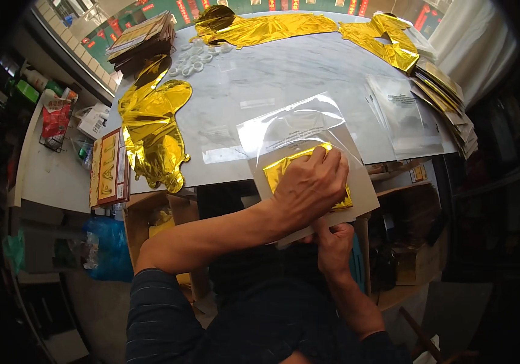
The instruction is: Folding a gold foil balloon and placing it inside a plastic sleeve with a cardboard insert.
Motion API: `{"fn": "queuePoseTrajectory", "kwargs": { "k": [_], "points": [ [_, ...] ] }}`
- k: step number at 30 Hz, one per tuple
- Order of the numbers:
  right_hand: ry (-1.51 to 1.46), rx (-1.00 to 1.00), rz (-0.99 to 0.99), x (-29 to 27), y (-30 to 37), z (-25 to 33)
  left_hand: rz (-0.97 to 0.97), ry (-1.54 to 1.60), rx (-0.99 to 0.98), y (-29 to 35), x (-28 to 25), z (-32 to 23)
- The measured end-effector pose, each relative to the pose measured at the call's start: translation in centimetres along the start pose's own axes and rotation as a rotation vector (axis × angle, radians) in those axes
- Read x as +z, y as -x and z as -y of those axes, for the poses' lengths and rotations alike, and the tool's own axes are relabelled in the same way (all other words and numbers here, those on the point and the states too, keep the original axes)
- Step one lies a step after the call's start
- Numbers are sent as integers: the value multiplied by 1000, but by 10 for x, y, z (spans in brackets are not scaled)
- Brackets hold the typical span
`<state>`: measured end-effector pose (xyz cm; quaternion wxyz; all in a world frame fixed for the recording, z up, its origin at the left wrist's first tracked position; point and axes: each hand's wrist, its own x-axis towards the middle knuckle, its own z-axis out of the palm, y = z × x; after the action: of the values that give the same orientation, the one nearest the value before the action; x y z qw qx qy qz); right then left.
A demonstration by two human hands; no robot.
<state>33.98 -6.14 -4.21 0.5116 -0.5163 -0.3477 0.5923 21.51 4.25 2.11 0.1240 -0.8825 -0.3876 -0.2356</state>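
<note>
A clear plastic bag [308,117] with small dark print lies tilted over the table's near edge, with a pale sheet in its lower part. On it is a flat, folded gold foil balloon [277,173]. My left hand [311,182] reaches across from the left, fingers curled down onto the foil and covering much of it. Below it, my right hand [336,246] is closed at the bag's lower edge, thumb uppermost; its other fingers are partly hidden. Unfolded gold foil balloons lie at the left [154,124] and along the far edge [278,29].
The marble-patterned table [223,109] bears a stack of cards [141,42], white rings [193,59], flat clear bags [402,109] and a pile of packets [445,100]. A printed pack [109,167] stands at the left edge. Below is an open cardboard box [141,212].
</note>
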Motion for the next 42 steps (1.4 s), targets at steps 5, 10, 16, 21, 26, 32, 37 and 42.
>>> {"fn": "queuePoseTrajectory", "kwargs": {
  "k": [5,10,16,21,26,32,37,42],
  "points": [
    [2,8,9,1,-1,-5,2,65,40,5,-4,0],
    [9,21,-28,8,1,5,-22,83,1,8,-10,7],
    [40,34,40,13,5,0,44,75,35,12,-12,3],
    [-85,63,-25,16,7,6,-7,127,44,21,-23,-3],
    [-79,79,-16,22,6,13,104,61,-73,36,-25,8],
    [-240,153,318,0,4,5,184,207,-156,43,-32,16],
    [-273,96,224,-8,-2,-14,-158,516,-165,64,-43,9],
    [-360,9,36,-5,-14,-27,-46,1172,-597,118,-66,-53]
  ]
}}
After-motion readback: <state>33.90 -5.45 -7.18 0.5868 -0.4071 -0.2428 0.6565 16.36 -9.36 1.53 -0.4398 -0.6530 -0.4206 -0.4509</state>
